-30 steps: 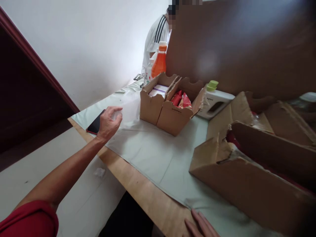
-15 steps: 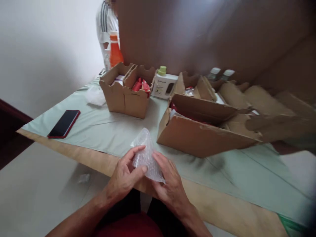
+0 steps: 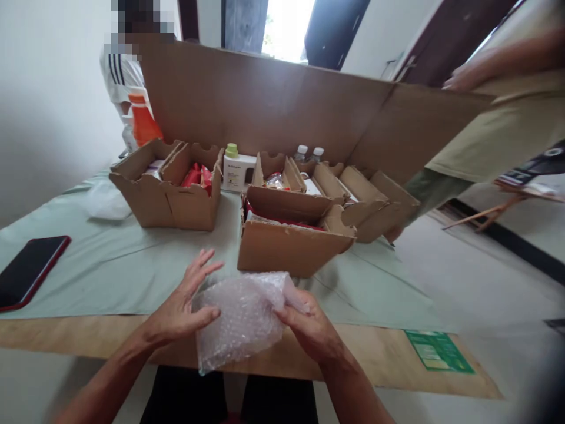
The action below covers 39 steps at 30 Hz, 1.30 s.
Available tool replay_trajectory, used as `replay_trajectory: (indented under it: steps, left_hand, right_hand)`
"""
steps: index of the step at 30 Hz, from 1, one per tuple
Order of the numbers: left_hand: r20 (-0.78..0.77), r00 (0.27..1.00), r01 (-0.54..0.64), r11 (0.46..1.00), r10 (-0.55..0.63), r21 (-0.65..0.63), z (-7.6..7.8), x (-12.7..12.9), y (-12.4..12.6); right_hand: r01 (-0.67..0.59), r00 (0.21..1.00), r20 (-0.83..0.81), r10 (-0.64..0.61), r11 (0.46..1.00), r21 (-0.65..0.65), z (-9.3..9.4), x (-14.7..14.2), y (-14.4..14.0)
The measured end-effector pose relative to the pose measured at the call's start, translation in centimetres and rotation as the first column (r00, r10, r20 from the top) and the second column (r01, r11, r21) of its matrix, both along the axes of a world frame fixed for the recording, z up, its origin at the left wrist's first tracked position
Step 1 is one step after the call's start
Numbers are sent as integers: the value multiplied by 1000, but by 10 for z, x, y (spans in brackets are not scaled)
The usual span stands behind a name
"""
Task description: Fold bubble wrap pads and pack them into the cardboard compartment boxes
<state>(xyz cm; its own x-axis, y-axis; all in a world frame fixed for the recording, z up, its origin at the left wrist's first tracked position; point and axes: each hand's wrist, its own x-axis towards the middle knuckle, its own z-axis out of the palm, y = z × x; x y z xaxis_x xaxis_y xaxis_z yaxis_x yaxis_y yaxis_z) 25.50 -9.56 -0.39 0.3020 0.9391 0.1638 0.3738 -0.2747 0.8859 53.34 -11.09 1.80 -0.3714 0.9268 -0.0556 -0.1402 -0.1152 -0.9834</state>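
Note:
A clear bubble wrap bag [image 3: 242,318] hangs over the table's front edge, spread out between my hands. My right hand [image 3: 309,324] pinches its upper right corner between thumb and fingers. At the bag's left side, my left hand [image 3: 188,303] is open, fingers spread, with the thumb lying against the plastic. Just beyond the bag stands a cardboard box [image 3: 286,247] with red packets [image 3: 282,222] inside.
Another cardboard box [image 3: 176,203] with red packets stands left of a white bottle with a green cap [image 3: 237,171]. A phone [image 3: 33,271] lies at left. Behind rises a tall cardboard panel [image 3: 265,100]. One person [image 3: 121,76] is at back left, another [image 3: 494,118] at right.
The bubble wrap has gone from bunched between both hands to spread wide. My left hand has opened and moved left. The view has turned right, showing a person there.

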Motion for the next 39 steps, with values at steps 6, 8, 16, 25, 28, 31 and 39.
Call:
replay_trajectory:
  steps: [6,8,16,25,28,31,39]
  left_hand:
    - [131,961,275,886,-243,-373,10,10,-4]
    - [165,972,221,884,-166,-412,7,8,-7]
    - [315,932,5,865,177,-501,5,-4,7]
    - [296,911,-68,812,287,-580,-3,9,16]
    - [381,873,16,765,303,-644,-5,6,14]
    - [472,851,183,712,231,-678,-3,-3,10]
    - [209,978,116,790,15,-602,0,-5,-1]
  right_hand:
    - [157,985,-65,-157,988,-7,2,8,5]
    - [241,966,-89,-244,970,-38,-2,10,3]
    - [379,925,-9,-380,924,-50,-18,24,-4]
    - [519,853,43,-519,839,-161,-31,31,-5]
    - [506,863,95,-497,844,-178,-32,32,-7]
    - [453,892,114,-438,868,-206,-33,32,-8]
    - [312,914,318,-253,938,-152,-39,40,-10]
